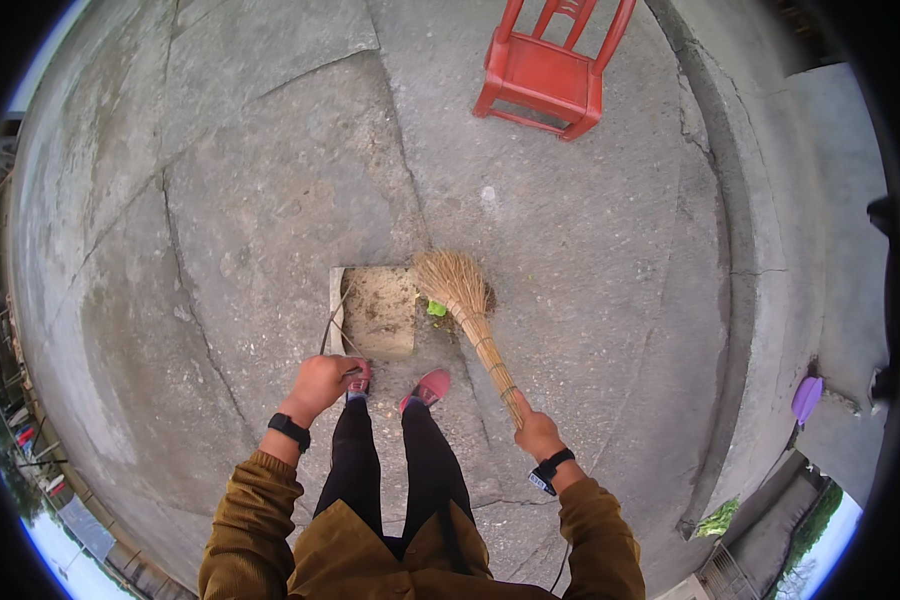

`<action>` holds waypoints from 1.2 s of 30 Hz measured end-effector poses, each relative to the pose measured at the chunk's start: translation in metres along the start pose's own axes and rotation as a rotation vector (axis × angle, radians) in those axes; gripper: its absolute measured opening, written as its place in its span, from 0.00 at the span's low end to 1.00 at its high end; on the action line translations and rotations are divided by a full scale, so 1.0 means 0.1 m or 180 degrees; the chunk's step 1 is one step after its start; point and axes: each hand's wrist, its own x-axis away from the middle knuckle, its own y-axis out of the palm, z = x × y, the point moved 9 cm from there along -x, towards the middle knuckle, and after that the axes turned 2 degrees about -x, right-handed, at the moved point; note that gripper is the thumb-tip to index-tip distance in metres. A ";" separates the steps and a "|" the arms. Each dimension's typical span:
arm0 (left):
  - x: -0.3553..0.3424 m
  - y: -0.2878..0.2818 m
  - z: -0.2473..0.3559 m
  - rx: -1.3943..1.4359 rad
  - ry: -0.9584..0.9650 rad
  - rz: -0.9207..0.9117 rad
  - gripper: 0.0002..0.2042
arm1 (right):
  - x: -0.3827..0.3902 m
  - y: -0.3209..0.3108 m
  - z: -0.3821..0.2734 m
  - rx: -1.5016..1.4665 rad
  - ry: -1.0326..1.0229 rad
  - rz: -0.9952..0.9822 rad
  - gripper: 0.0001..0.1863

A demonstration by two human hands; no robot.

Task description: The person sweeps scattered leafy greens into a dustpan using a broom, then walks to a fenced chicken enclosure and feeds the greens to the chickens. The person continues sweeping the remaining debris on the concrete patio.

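The concrete floor [270, 200] fills most of the frame and carries everything here. The red chair [548, 75] stands upright at the upper right of centre, well apart from the pan and broom, where it leaves both arms room.

The broom [485, 345] slants from the lower right up to the middle of the frame. Its bristles fan out just beside the pan's right edge, a slant that probably suits moving loose bits leftward. The dustpan [336, 292] lies on the floor left of centre, raised wall on the left and low edge on the right, seemingly turned so that its open side meets the bristles. Dirt covers its bed.

The right hand [540, 434], lower right of centre, is closed around the broom's handle near its end, likely for reach. The left hand [322, 382], lower left of centre, has its fingers curled, apparently round the pan's thin handle, which would keep the pan steady. Debris [448, 326] lies between pan and bristles, and among it a green leaf [436, 308] sits near the pan's open edge.
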 end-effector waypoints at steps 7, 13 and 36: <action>-0.03 0.07 0.03 -0.0045 0.0156 -0.0138 0.08 | 0.84 0.54 0.44 -0.2448 0.0675 0.0289 0.53; -0.06 0.18 0.10 -0.0222 0.0207 -0.0197 0.08 | 0.37 1.09 0.10 -0.3357 0.1245 0.0623 0.52; 0.40 -0.16 -0.46 0.0308 0.0407 -0.0075 0.09 | 0.35 1.54 -1.17 -0.3205 0.0481 0.0996 0.52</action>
